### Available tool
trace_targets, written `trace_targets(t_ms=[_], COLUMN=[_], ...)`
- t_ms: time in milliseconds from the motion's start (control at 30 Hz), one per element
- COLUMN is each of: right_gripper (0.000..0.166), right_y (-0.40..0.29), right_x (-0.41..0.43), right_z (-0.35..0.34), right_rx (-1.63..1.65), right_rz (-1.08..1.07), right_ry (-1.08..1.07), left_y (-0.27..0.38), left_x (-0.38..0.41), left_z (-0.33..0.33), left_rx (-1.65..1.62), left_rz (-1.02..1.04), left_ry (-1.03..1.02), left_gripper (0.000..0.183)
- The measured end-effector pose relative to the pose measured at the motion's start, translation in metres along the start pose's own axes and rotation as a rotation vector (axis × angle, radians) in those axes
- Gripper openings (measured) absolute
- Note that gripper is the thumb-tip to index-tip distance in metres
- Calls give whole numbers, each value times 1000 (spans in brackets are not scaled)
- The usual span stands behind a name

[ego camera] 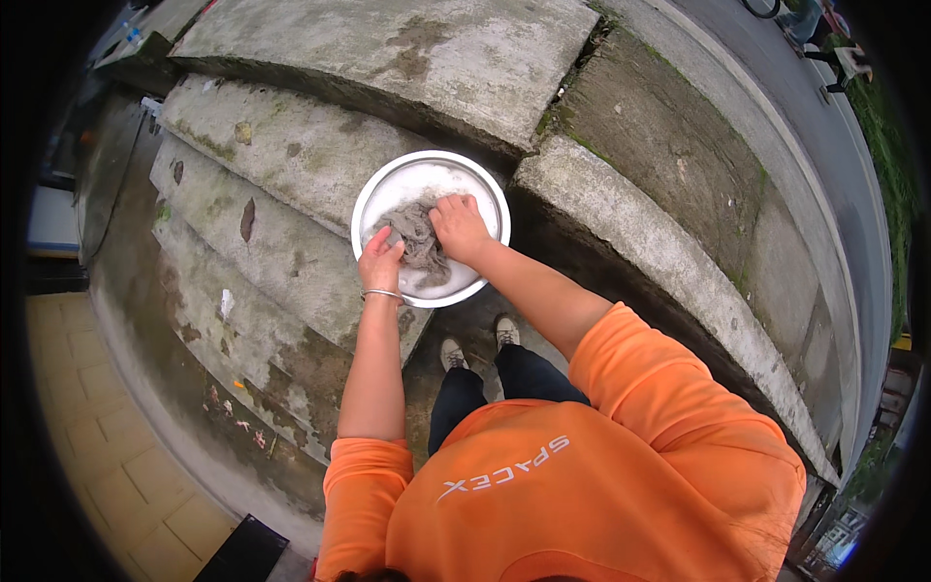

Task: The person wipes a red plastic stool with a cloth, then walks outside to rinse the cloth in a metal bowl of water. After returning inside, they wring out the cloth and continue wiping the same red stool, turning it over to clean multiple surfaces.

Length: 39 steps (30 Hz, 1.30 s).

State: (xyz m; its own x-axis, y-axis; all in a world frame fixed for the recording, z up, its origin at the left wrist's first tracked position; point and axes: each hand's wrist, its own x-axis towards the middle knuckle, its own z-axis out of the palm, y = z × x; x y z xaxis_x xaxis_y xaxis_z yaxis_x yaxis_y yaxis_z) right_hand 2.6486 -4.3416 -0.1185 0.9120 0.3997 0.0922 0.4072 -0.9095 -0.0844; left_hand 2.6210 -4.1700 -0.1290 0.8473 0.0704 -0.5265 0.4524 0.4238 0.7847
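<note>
A round metal basin (432,155) holding white suds rests on the concrete steps in front of me. In it lies a wet, crumpled grey-brown cloth (416,231). My left hand (380,260), with a bracelet at the wrist, is at the basin's left side, fingers apart against the cloth's edge. On the cloth's right side is my right hand (460,227), its fingers bent over the fabric; the fingertips are partly hidden, so its hold is unclear.
Concrete steps (247,189) with dead leaves and moss run to the left. A raised concrete kerb (625,211) stands at the right. My shoes are just below the basin. Beyond a road (793,94), people show at the upper right.
</note>
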Motion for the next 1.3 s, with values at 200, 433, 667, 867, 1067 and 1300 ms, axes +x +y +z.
trace_targets(t_ms=[200,433,667,867,1067,1300], right_gripper=[28,31,30,41,39,64], right_y=[8,7,-21,-1,47,-15], right_x=[-13,38,15,10,-15,-25], right_z=[25,-66,-221,-222,-77,-27], right_rx=[-62,965,1670,1838,1619,2648], right_rz=[24,495,304,244,587,731], right_ry=[-339,-426,-508,-115,318,38], left_y=[-16,2,48,37,59,35], left_x=[-5,-55,-61,-5,-46,-74], left_z=[13,26,67,46,78,81], left_rx=[788,184,-549,-860,-672,-1023], left_rz=[179,-140,-444,-358,-295,-287], left_ry=[-33,87,-71,-245,-249,-298], left_gripper=[62,69,72,42,42,45])
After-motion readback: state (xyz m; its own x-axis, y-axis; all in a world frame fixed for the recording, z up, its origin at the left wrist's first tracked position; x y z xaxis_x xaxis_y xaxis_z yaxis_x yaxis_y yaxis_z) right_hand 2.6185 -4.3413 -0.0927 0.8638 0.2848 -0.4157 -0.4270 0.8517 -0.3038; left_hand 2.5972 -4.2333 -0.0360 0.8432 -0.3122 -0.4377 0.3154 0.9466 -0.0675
